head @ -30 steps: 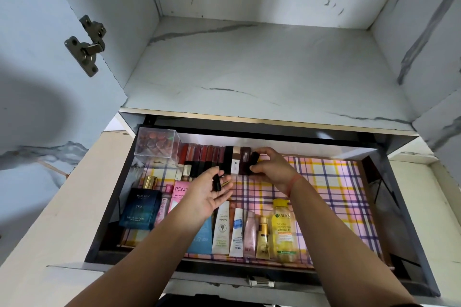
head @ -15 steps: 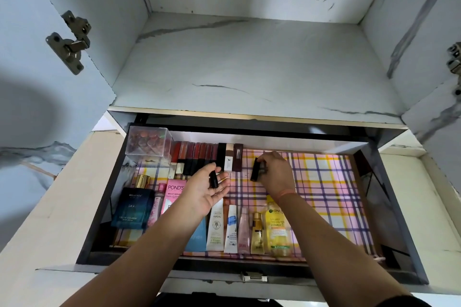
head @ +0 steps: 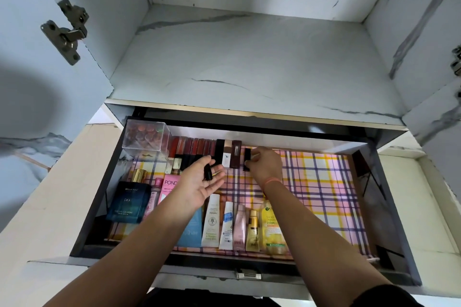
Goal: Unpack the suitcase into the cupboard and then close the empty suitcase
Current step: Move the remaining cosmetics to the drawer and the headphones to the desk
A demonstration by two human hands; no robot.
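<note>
2 bare forearms reach into the open drawer (head: 99,207) of the cupboard (head: 411,20). The suitcase is out of view.

Nearest, 6 tubes and bottles lie side by side on a plaid liner (head: 324,194), labels up, likely so each can be read.

The left hand (head: 199,182) waits palm up, fingers loosely spread, with 1 spare black tube (head: 208,173) lying on it, probably next to be placed.

Further in, the right hand (head: 265,164) has its fingertip grip pinching 1 black tube (head: 247,161), setting it at the right end of the back row of lipsticks (head: 199,147). That row is too tightly packed to count.

1 clear box (head: 146,136) sits in the back left corner.

Above are a marbled shelf (head: 249,57) and 2 hinges.
</note>
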